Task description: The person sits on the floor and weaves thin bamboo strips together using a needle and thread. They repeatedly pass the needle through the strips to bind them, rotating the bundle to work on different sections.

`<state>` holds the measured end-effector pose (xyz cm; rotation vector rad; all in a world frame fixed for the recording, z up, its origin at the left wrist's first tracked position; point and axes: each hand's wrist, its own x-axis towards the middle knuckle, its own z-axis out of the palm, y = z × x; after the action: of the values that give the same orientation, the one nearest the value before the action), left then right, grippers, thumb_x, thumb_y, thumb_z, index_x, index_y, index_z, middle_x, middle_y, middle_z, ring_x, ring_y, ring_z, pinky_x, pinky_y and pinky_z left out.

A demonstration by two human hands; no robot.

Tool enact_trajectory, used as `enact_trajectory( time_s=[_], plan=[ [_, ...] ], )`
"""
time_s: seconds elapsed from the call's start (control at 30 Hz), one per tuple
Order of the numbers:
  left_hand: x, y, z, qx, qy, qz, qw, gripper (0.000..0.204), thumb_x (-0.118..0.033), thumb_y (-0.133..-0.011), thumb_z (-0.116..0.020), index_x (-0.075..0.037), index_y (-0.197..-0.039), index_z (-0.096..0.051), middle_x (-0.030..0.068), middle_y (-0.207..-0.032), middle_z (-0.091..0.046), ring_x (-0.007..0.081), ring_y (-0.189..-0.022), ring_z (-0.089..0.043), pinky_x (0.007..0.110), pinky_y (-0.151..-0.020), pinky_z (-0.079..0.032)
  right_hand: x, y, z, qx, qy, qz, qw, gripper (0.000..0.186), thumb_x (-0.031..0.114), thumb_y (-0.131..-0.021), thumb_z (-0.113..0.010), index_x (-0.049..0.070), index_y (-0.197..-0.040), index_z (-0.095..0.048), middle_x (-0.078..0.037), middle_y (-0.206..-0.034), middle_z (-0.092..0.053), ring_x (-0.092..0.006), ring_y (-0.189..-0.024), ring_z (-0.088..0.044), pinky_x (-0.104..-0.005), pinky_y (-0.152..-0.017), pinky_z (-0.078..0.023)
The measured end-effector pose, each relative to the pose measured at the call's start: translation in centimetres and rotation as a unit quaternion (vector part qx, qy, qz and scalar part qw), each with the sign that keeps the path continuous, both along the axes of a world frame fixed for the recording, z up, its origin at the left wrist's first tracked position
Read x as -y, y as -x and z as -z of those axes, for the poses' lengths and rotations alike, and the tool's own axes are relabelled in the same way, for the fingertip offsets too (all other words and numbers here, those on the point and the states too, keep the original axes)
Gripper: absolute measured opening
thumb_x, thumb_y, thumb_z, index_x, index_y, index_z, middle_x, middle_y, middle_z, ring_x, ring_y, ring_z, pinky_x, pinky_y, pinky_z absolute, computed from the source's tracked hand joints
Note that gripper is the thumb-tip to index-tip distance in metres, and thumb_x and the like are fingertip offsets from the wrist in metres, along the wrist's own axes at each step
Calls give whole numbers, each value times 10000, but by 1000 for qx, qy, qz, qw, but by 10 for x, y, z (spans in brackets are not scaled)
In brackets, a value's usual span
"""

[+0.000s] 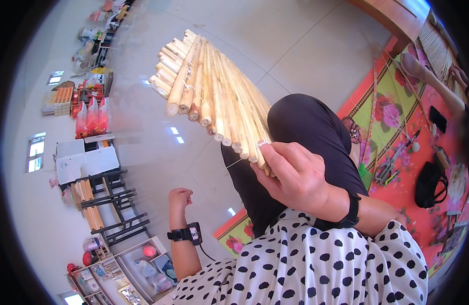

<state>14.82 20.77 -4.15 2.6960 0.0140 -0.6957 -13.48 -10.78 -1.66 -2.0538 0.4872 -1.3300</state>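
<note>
A row of pale peeled stalks, bound side by side like a stiff mat, fans out over my lap and past my dark-trousered knee. Their cut round ends face toward me. My right hand grips the near right edge, thumb and fingers closed around the last stalk ends. Away from the stalks, at the lower left, my left hand is raised with its fingers curled in. Whatever it may hold is too small to make out.
Patterned red and green floor cloth lies at the right, with pliers-like tools, a black bag and a phone. Another person's limbs show beyond. Folding tables and a shelf line the left wall. A wooden table stands top right.
</note>
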Motion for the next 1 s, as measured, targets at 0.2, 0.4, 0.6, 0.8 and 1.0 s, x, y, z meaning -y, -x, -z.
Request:
enact_trajectory(
  time_s=[0.2,0.4,0.6,0.8,1.0],
  plan=[
    [-47,-50,23,224,-285,234,902,289,-100,-858,-685,-15,-1134,-705,150,-1200,-666,197,-823,-726,291,-612,-557,1,0,-1,24,-7,-16,1000,422,57,-679,-865,-16,-1051,-680,-93,-855,-653,-197,-642,-638,-282,-511,-509],
    [160,86,-83,98,328,228,912,421,43,-925,-565,-16,-1341,-579,139,-1420,-524,148,-788,-644,309,-771,-563,5,1,2,3,21,-14,1000,443,84,-697,-805,-58,-1093,-666,-78,-866,-630,-185,-654,-620,-281,-519,-522],
    [205,157,-108,-143,410,223,873,430,4,-952,-578,36,-1368,-475,94,-1076,-665,162,-851,-666,299,-779,-548,3,-1,4,15,9,-27,999,444,78,-694,-794,-70,-1092,-666,-80,-844,-625,-185,-644,-617,-277,-515,-518],
    [179,134,-107,15,239,352,905,110,-32,-946,-620,54,-1009,-648,120,-932,-685,167,-741,-639,289,-677,-517,5,0,3,17,-5,-41,999,444,59,-696,-765,-92,-1098,-654,-101,-872,-622,-198,-647,-617,-285,-503,-514],
    [164,128,-99,37,369,290,882,86,-55,-946,-633,-1,-889,-666,137,-932,-687,195,-820,-639,340,-729,-518,5,0,3,13,-23,-64,998,458,53,-684,-760,-94,-1102,-646,-103,-885,-614,-200,-649,-611,-288,-504,-516]
  ],
)
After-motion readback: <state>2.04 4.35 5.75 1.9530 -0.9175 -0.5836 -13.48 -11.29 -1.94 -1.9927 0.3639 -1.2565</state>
